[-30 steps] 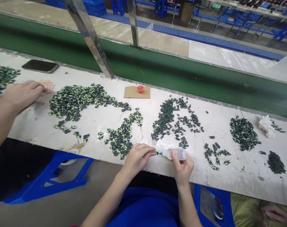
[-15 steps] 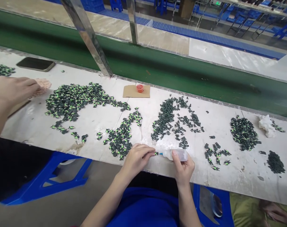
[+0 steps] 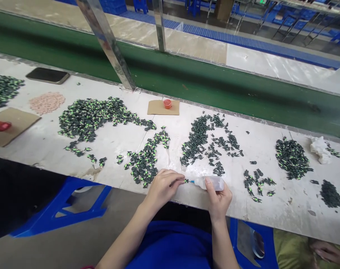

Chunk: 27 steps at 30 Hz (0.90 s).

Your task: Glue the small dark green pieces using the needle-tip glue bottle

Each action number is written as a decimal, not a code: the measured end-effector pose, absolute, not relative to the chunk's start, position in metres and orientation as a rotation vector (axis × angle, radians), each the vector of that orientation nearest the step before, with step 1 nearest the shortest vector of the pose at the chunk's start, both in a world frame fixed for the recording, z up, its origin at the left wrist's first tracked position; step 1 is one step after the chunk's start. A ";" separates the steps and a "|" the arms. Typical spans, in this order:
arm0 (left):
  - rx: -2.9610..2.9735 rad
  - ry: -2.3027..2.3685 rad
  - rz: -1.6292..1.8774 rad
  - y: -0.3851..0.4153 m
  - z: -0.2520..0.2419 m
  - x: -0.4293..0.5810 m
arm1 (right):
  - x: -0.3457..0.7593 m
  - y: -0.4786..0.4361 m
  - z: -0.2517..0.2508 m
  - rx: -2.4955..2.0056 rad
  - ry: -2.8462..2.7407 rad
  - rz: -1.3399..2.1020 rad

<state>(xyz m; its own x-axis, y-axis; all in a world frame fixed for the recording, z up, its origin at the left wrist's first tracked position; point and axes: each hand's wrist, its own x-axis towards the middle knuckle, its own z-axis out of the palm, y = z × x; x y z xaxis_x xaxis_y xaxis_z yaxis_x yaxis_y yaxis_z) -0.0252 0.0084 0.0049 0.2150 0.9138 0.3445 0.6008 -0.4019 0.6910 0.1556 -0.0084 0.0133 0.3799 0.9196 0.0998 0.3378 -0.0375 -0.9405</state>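
Well, right hand (image 3: 219, 198) grips a bottle (image 3: 200, 182), contents unclear; left hand (image 3: 164, 185) pinches a piece (image 3: 186, 181).

The dark piece (image 3: 186, 181) at the left hand (image 3: 164, 186), below the frame's centre, is partly covered and too small to make out; whether the bottle (image 3: 201, 182) touches it is unclear; the right hand (image 3: 220, 198) hides the bottle's lower side; the left edge cuts off a red item (image 3: 0, 125) and a dark pile (image 3: 3, 89); lower right, a co-worker's hand (image 3: 328, 252) is blurred.

A translucent bottle (image 3: 201, 182) held sideways has its blue tip (image 3: 192, 181) just beside a small black-and-green piece (image 3: 186, 181).
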 end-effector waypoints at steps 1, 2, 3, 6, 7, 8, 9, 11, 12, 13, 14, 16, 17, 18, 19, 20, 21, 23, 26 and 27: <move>2.086 1.401 1.034 0.008 0.005 -0.025 | 0.156 -0.008 0.013 -1.590 -1.150 0.700; 2.088 1.398 1.036 0.008 0.005 -0.025 | 0.156 -0.008 0.012 -1.589 -1.153 0.703; 2.091 1.395 1.038 0.009 0.005 -0.026 | 0.156 -0.008 0.012 -1.590 -1.159 0.708; 2.105 1.391 1.042 0.009 0.005 -0.026 | 0.155 -0.008 0.013 -1.597 -1.169 0.711; 2.109 1.389 1.046 0.009 0.005 -0.026 | 0.154 -0.007 0.014 -1.598 -1.173 0.714; 2.112 1.385 1.052 0.009 0.005 -0.026 | 0.154 -0.007 0.014 -1.596 -1.174 0.713; 2.115 1.382 1.057 0.009 0.005 -0.026 | 0.154 -0.007 0.014 -1.592 -1.175 0.712; 2.113 1.377 1.061 0.009 0.004 -0.027 | 0.155 -0.007 0.013 -1.585 -1.166 0.716; 2.109 1.376 1.058 0.009 0.004 -0.027 | 0.155 -0.007 0.012 -1.581 -1.156 0.719; 2.103 1.379 1.052 0.009 0.003 -0.027 | 0.156 -0.008 0.011 -1.574 -1.139 0.724; 2.097 1.380 1.044 0.009 0.003 -0.027 | 0.158 -0.008 0.010 -1.564 -1.116 0.730; 2.093 1.374 1.027 0.009 0.002 -0.027 | 0.160 -0.010 0.008 -1.533 -1.058 0.725; 2.096 1.366 1.024 0.009 0.002 -0.026 | 0.161 -0.011 0.007 -1.517 -1.040 0.718; 2.104 1.353 1.026 0.009 0.002 -0.026 | 0.162 -0.011 0.007 -1.507 -1.036 0.714; 2.116 1.336 1.033 0.009 0.003 -0.026 | 0.161 -0.012 0.007 -1.497 -1.045 0.708; 2.129 1.318 1.041 0.010 0.003 -0.026 | 0.160 -0.011 0.007 -1.483 -1.067 0.700; 2.141 1.306 1.048 0.010 0.004 -0.026 | 0.158 -0.010 0.008 -1.464 -1.094 0.697; 2.165 1.292 1.052 0.009 0.006 -0.026 | 0.150 -0.007 0.008 -1.412 -1.140 0.706; 2.195 1.296 1.064 0.008 0.005 -0.025 | 0.135 -0.001 0.009 -1.370 -1.184 0.751; 2.202 1.293 1.075 0.007 0.005 -0.025 | 0.131 0.001 0.010 -1.375 -1.197 0.764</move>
